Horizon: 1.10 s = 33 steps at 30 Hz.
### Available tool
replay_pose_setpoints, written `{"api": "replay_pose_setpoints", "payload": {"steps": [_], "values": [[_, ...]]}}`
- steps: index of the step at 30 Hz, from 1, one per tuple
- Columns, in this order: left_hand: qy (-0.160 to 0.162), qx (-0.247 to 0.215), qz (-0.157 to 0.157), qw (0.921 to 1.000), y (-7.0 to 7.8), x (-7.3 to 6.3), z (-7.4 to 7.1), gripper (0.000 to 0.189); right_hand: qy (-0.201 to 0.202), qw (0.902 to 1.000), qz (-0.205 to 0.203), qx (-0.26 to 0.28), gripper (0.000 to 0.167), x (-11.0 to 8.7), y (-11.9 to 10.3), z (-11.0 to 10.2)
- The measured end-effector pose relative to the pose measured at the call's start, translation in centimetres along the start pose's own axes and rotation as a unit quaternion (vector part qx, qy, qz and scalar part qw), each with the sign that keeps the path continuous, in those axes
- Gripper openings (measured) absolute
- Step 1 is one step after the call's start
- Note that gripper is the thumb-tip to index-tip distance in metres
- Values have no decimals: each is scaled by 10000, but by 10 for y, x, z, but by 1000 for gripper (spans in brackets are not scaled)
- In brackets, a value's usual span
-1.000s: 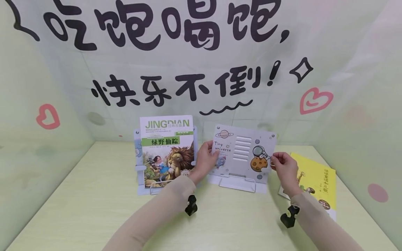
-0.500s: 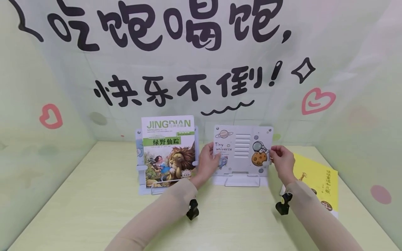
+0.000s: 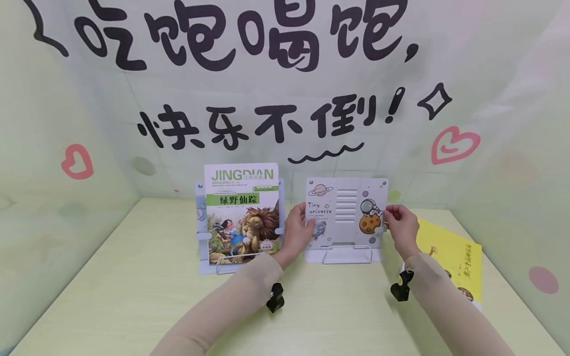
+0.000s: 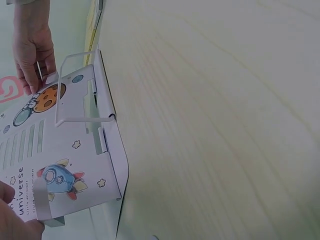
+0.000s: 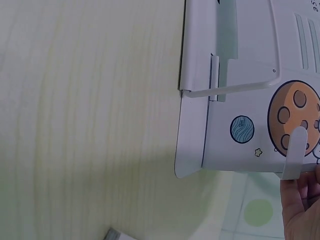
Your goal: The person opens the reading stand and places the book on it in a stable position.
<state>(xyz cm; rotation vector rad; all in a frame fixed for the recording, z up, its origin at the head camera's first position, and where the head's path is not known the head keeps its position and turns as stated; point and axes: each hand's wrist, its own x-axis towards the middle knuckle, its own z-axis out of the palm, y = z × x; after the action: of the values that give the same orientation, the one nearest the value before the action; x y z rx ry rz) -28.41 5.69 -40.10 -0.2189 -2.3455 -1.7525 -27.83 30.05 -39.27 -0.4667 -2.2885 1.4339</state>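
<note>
A white metal book stand (image 3: 346,232) printed with "Tiny universe", a planet and an astronaut stands upright on the table toward the back wall. My left hand (image 3: 299,231) holds its left edge, with the thumb at the front beside the rocket picture. At the opposite edge, my right hand (image 3: 403,228) pinches the side near the astronaut. Across the stand's foot lies a wire page holder (image 5: 240,89). A small white side clip (image 5: 295,152) projects over the orange planet, close to the right fingers. The fingers behind the panel are partly hidden.
To the left, a second stand (image 3: 202,252) holds a storybook (image 3: 242,217) with a lion cover. A yellow book (image 3: 454,257) lies on the table (image 3: 133,296) at right, partly behind my right forearm. A printed backdrop (image 3: 249,163) encloses the back and sides.
The book stand has been pushed back toward the wall and turned from slightly skewed to square. Both hands keep hold of its sides. Over the last half second it barely moves.
</note>
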Motion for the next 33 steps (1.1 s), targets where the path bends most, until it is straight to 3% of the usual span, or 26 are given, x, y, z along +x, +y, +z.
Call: {"api": "replay_pose_setpoints", "payload": {"steps": [19, 26, 29, 33], "values": [[53, -9, 82, 10000, -3, -3, 1, 44, -218, 9997, 81, 57, 25, 1, 3, -1], [1, -96, 231, 9997, -1, -4, 0, 50, -653, 9978, 26, 54, 34, -2, 2, -17], [177, -13, 559, 9983, 2, -5, -2, 55, -733, 9973, -25, 7, 37, -4, 6, -34], [383, -94, 1294, 9908, 10, -8, -1, 56, -661, 9958, -124, -619, 38, -8, 26, -71]]}}
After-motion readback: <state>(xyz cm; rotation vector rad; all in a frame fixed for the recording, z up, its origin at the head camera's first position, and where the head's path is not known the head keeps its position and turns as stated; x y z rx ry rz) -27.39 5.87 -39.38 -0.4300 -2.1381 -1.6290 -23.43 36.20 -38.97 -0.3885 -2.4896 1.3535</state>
